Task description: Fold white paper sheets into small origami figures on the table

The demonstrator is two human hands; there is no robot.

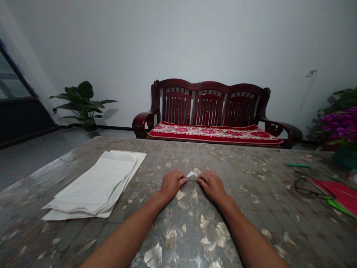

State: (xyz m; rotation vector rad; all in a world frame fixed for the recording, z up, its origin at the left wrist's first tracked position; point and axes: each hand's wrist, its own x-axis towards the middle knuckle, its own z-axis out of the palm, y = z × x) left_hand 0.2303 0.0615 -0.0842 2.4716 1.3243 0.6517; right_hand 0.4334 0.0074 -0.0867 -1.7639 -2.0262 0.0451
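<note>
Between my two hands, a small folded piece of white paper (192,174) shows just above the tabletop, with a pointed top. My left hand (173,184) pinches its left end, thumb and fingers closed. At the right end, my right hand (211,184) grips it the same way. The parts of the paper under my fingertips are hidden. To the left of my left arm lies a loose stack of lined white paper sheets (92,186), its edges uneven.
The table wears a grey floral cover (251,223). On its right side are black-framed glasses (309,190), red paper (341,193), a green pen (298,165) and purple flowers (341,124). A wooden bench (209,87) stands beyond, and a potted plant (83,100) at the left.
</note>
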